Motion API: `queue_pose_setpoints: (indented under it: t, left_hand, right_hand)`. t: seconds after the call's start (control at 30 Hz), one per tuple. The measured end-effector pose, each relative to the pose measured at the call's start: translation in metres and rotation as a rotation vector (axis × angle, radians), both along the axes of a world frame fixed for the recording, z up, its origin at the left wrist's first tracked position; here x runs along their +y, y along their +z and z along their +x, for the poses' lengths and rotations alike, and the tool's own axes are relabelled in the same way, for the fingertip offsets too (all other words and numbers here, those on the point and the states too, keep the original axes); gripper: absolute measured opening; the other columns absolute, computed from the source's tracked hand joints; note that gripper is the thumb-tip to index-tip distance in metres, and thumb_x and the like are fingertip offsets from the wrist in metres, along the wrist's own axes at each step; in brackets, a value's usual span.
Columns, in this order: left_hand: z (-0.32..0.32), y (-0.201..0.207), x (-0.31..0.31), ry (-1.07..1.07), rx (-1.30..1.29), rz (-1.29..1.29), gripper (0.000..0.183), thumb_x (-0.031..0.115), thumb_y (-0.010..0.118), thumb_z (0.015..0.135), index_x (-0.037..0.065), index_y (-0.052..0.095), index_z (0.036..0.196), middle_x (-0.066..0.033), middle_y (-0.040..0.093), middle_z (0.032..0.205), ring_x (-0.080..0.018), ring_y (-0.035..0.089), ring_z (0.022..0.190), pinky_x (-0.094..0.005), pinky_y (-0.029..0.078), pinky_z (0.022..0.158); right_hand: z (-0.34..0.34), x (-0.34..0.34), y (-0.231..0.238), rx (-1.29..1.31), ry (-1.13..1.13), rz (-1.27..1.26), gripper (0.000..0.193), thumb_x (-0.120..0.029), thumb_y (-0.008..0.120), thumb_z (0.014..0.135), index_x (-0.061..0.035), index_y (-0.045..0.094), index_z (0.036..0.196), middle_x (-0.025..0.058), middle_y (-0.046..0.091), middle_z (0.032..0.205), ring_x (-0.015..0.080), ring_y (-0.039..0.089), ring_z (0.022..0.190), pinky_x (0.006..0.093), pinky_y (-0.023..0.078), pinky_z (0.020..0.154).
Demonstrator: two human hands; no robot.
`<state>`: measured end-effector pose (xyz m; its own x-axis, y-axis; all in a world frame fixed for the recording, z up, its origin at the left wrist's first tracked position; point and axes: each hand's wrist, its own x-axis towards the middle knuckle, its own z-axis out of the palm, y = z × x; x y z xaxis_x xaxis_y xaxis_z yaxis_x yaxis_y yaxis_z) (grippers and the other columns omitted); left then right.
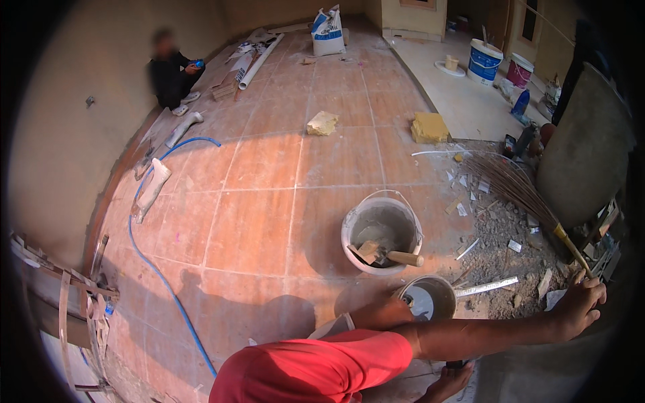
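My left arm, in a red sleeve, stretches to the right over a bent bare knee (379, 314). At its end my left hand (581, 305) has its fingers curled at the handle end of a stick broom (560, 232), whose bristles fan out over rubble. Low in the picture, my right hand (450, 384) is closed round a dark object (457, 365), mostly hidden. Beyond the knee stands a small bucket of greyish liquid (441, 282), partly covered by my arm. Behind it, a larger pale bucket (347, 232) contains grey mortar and a trowel with a wooden handle (405, 258).
Grey rubble (504, 269) and broken tile lie at right beside a curved grey panel (584, 148). A blue hose (158, 272) crosses the tiles past rubber boots (153, 188). A person (175, 74) sits by the left wall. Paint buckets (484, 64) stand far right.
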<state>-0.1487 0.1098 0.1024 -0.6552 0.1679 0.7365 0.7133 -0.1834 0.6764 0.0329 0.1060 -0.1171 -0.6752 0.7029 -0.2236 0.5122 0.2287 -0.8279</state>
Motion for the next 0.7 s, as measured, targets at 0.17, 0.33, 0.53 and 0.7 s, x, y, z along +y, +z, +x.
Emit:
queue_pose_setpoints:
  t: [0.17,0.33,0.53,0.7]
  left_hand:
    - [0.027,0.026,-0.023,-0.196,-0.195,-0.012,0.029,0.015,0.062,0.087,0.000,0.058,0.112,-0.0201,0.058,0.108,-0.0376,0.054,0.114,-0.0533,0.035,0.104]
    - [0.008,0.016,-0.009,-0.035,-0.145,0.122,0.028,-0.004,0.063,0.078,0.005,0.053,0.103,-0.0073,0.054,0.074,-0.0280,0.058,0.080,-0.0462,0.039,0.095]
    - [0.011,0.008,0.012,-0.217,-0.313,0.084,0.027,-0.004,0.060,0.079,0.002,0.061,0.106,-0.0062,0.056,0.063,-0.0212,0.057,0.065,-0.0383,0.048,0.079]
    - [0.016,0.001,0.028,-0.367,-0.432,0.049,0.027,0.003,0.061,0.081,0.003,0.063,0.108,-0.0049,0.059,0.065,-0.0204,0.060,0.067,-0.0376,0.046,0.086]
  right_hand:
    - [0.016,0.012,-0.027,0.442,0.051,-0.462,0.053,-0.039,0.056,0.095,0.0012,0.053,0.130,0.0127,0.061,0.120,0.0236,0.062,0.103,0.0367,0.050,0.084]
    - [0.009,0.018,-0.020,0.326,-0.042,-0.452,0.032,-0.026,0.053,0.097,-0.0012,0.057,0.117,0.0044,0.059,0.095,0.0129,0.057,0.080,0.0299,0.048,0.065]
    - [0.030,0.045,-0.037,0.443,-0.281,-0.613,0.051,-0.031,0.058,0.097,-0.0010,0.044,0.136,0.0059,0.062,0.104,0.0175,0.065,0.085,0.0353,0.056,0.071]
    - [0.030,0.037,-0.014,0.309,-0.263,-0.481,0.047,-0.032,0.053,0.099,-0.0028,0.047,0.136,0.0070,0.063,0.109,0.0185,0.065,0.092,0.0367,0.054,0.077]
